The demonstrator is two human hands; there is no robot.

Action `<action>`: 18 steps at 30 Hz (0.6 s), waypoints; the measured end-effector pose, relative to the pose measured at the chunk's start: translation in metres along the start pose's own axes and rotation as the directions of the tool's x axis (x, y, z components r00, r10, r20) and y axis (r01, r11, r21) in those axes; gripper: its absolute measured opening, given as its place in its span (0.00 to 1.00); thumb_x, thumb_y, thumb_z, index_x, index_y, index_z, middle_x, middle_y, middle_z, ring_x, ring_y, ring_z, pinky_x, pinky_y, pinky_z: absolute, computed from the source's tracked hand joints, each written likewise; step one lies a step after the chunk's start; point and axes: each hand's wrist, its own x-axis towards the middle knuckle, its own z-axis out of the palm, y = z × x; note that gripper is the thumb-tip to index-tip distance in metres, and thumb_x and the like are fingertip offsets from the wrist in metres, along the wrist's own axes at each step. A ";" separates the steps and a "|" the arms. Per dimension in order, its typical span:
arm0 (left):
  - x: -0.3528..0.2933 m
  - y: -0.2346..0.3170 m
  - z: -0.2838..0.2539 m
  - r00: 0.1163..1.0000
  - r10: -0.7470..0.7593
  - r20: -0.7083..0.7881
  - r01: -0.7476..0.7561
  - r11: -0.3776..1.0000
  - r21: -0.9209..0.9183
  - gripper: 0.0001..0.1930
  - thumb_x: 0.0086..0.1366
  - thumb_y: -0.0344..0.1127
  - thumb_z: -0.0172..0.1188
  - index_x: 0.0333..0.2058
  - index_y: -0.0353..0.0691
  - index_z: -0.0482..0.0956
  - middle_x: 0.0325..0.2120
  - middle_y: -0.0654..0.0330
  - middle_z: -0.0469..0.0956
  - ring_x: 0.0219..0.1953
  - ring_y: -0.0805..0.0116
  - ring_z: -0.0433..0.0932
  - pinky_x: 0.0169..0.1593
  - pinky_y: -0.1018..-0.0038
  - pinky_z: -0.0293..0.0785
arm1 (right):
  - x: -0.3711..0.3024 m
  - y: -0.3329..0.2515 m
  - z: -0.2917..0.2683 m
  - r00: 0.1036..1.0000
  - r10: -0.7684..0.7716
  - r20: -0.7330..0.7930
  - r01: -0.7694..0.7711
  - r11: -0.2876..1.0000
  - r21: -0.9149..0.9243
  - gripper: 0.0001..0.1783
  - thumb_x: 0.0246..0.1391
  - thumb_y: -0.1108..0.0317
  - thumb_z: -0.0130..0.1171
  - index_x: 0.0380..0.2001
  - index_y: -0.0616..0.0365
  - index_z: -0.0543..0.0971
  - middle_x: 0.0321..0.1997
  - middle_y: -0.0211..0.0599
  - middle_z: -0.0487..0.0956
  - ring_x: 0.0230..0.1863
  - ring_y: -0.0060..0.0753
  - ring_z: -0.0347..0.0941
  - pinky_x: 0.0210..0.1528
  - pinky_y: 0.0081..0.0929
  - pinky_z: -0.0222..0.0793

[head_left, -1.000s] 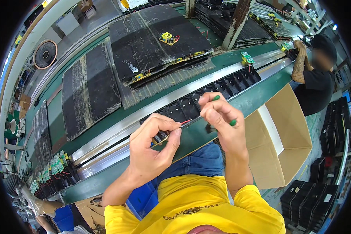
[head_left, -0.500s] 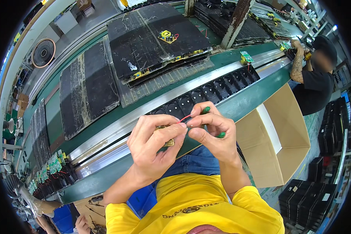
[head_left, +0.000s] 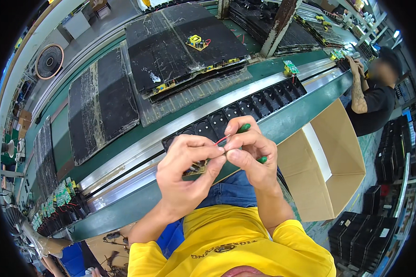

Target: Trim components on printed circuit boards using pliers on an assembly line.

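My two hands meet in front of me, above the near edge of the bench. My left hand [head_left: 182, 161] is closed on a small circuit board [head_left: 197, 169], mostly hidden behind its fingers. A red wire [head_left: 222, 139] rises between the fingertips of both hands, its end bare. Green-handled pliers [head_left: 245, 128] lie within my right hand [head_left: 254, 154]; two handle ends stick out and the jaws are hidden. Thumb and forefinger of the right hand pinch close to the left fingertips, and what is between them is too small to make out.
Beyond my hands a row of black plastic cases [head_left: 233, 112] lies along the metal rail. Stacked black boards [head_left: 180, 46] carry a yellow-topped circuit board [head_left: 198, 42]. At right stands an open cardboard box [head_left: 309, 184], with a co-worker [head_left: 376, 92] behind. Green boards [head_left: 62, 196] crowd the left.
My left hand has turned slightly, its thumb now up against the right fingertips, and more of the circuit board shows. The right thumb has closed in. The co-worker's arms have shifted.
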 end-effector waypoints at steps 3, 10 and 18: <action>-0.005 -0.003 0.001 0.948 -0.310 0.074 0.315 0.874 -0.371 0.11 0.62 0.20 0.78 0.42 0.37 0.91 0.45 0.57 0.90 0.40 0.65 0.81 0.47 0.70 0.78 | 0.007 0.004 -0.003 0.990 -0.118 0.082 0.119 0.993 -0.006 0.16 0.60 0.78 0.76 0.50 0.52 0.92 0.61 0.38 0.82 0.43 0.25 0.74 0.45 0.21 0.67; -0.020 -0.003 0.022 0.977 -0.132 -0.166 0.100 0.977 -0.190 0.10 0.64 0.18 0.76 0.42 0.35 0.88 0.46 0.56 0.90 0.44 0.64 0.82 0.52 0.69 0.78 | 0.017 -0.024 0.001 0.999 -0.008 -0.054 0.019 0.978 0.210 0.29 0.74 0.56 0.61 0.70 0.61 0.77 0.53 0.43 0.81 0.43 0.27 0.69 0.46 0.28 0.67; -0.035 -0.004 0.049 0.957 -0.180 -0.228 0.080 0.919 -0.387 0.11 0.65 0.16 0.72 0.44 0.35 0.87 0.46 0.53 0.90 0.46 0.62 0.83 0.55 0.69 0.78 | 0.041 -0.059 -0.016 0.981 -0.090 -0.172 0.194 0.506 0.841 0.19 0.81 0.49 0.48 0.50 0.53 0.77 0.35 0.28 0.69 0.32 0.26 0.57 0.36 0.33 0.56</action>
